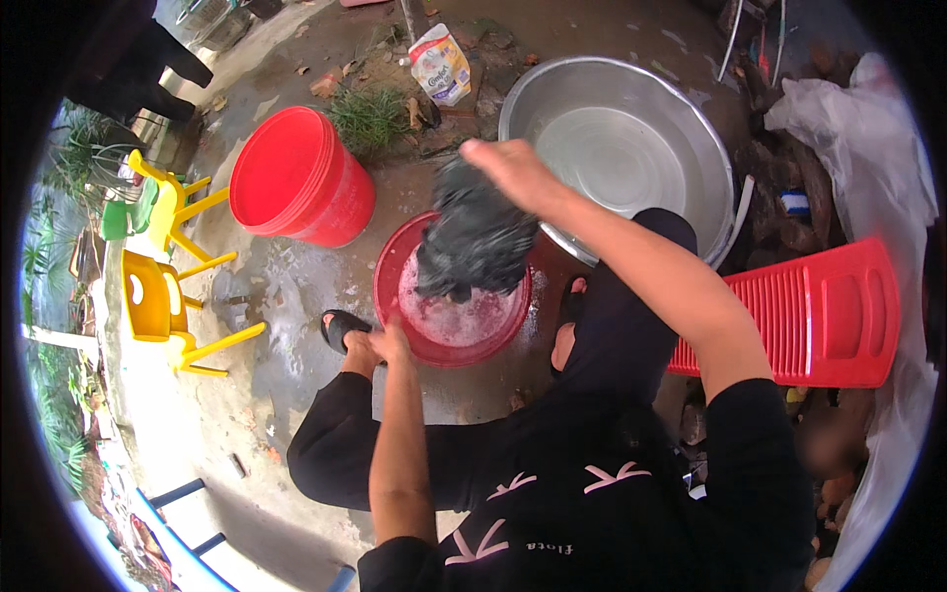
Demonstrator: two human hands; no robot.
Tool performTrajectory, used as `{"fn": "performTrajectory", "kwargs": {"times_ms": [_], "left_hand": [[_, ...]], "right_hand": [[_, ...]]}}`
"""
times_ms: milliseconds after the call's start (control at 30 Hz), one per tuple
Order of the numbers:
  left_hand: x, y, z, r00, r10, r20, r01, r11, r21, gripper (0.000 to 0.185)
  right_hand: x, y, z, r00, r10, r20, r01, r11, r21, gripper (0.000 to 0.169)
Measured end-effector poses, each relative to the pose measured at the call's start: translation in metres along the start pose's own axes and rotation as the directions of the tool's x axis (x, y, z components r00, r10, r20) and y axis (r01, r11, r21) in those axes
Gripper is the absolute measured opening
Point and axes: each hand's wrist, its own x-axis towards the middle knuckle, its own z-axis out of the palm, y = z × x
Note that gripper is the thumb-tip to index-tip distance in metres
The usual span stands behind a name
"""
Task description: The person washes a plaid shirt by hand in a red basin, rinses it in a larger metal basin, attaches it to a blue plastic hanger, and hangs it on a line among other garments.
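Note:
A dark wet cloth [481, 229], blurred by motion, hangs from my right hand [510, 170], which grips its upper end. Below the cloth is a small red plastic basin [444, 355] with sudsy, cloudy water in it; the cloth hides its far part. My left hand [390, 340] is at the basin's near-left rim, its fingers blurred; whether they grip the rim is unclear. Just beyond my right forearm stands a wide metal basin [533, 89] with a little clear-looking water in it.
A red bucket [348, 200] stands at the left, near yellow plastic chairs [159, 296]. A fabric softener pouch [440, 66] rests beyond a grass tuft [370, 118]. At my right lie a red washboard [843, 318] and plastic sheeting [851, 126]. A person's dark-clothed legs [148, 66] show upper left.

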Motion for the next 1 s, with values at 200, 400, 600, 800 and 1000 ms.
{"fn": "performTrajectory", "kwargs": {"times_ms": [200, 400, 600, 800, 1000], "left_hand": [[-0.033, -0.050, 0.003, 0.829, -0.558, 0.030, 0.546, 0.797, -0.259, 0.051], [-0.070, 0.056, 0.066, 0.975, 0.159, -0.158, -0.089, 0.921, 0.378, 0.047], [-0.116, 0.208, 0.193, 0.852, 0.503, 0.145, -0.420, 0.492, 0.763, 0.040], [-0.123, 0.246, 0.264, 0.666, 0.596, 0.448, -0.551, -0.012, 0.835, 0.021], [-0.123, 0.261, 0.258, 0.451, 0.645, 0.617, -0.588, -0.305, 0.749, 0.007]], "right_hand": [[-0.019, 0.002, -0.099, 0.980, 0.196, 0.022, -0.116, 0.485, 0.867, 0.043], [-0.032, 0.052, -0.166, 0.971, 0.029, -0.239, 0.220, 0.295, 0.930, 0.032], [-0.054, 0.053, -0.185, 0.970, 0.058, -0.238, 0.217, 0.243, 0.945, 0.041], [-0.076, 0.042, -0.187, 0.952, 0.164, -0.260, 0.193, 0.339, 0.921, 0.043], [-0.073, 0.045, -0.183, 0.972, 0.088, -0.216, 0.185, 0.274, 0.944, 0.042]]}}
